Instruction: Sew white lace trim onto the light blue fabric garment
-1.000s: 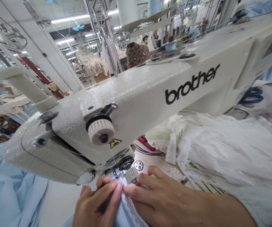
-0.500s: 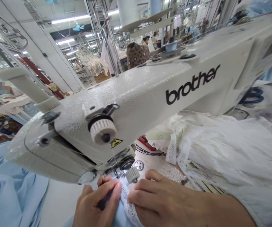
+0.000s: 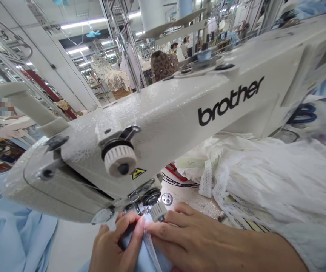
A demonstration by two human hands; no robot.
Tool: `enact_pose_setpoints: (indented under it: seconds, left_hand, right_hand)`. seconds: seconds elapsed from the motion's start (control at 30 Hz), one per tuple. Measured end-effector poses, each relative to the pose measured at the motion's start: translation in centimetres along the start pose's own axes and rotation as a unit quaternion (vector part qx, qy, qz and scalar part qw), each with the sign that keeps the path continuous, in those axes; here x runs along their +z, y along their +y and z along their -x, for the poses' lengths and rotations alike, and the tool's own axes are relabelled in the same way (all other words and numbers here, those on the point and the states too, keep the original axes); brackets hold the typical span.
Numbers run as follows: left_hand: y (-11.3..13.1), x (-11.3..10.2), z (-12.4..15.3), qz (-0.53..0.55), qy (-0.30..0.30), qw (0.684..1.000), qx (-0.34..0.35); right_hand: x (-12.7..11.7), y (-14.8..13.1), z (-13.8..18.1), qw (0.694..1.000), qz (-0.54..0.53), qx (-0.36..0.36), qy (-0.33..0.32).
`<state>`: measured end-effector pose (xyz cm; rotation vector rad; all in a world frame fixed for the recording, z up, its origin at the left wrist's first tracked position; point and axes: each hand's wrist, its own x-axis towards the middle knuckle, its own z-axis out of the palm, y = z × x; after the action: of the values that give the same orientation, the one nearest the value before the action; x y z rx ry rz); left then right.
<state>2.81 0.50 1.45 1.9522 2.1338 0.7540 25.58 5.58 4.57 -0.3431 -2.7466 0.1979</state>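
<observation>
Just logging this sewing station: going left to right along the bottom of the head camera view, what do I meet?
Loose pale blue cloth, white table top, left hand, lace edging on the blue fabric, right hand.

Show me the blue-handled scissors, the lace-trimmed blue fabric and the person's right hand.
blue-handled scissors (image 3: 301, 114): head view, on the finger loops.
lace-trimmed blue fabric (image 3: 145, 260): head view, on the blue cloth just beside the lace edge.
right hand (image 3: 197, 238): head view, on the back of the hand.
</observation>
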Motion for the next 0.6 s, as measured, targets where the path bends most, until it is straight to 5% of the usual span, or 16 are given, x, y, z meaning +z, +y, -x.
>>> enact_pose_setpoints:
  seconds: [0.27, 0.6]
  left_hand:
    - [-0.03, 0.18, 0.02, 0.011, 0.011, 1.000, -0.012]
    - [0.34, 0.06, -0.11, 0.021, 0.011, 0.999, -0.041]
  right_hand:
    - [-0.06, -0.01, -0.04, 0.999, 0.024, 0.002, 0.044]
    - [0.26, -0.09, 0.01, 1.000, 0.018, 0.005, 0.019]
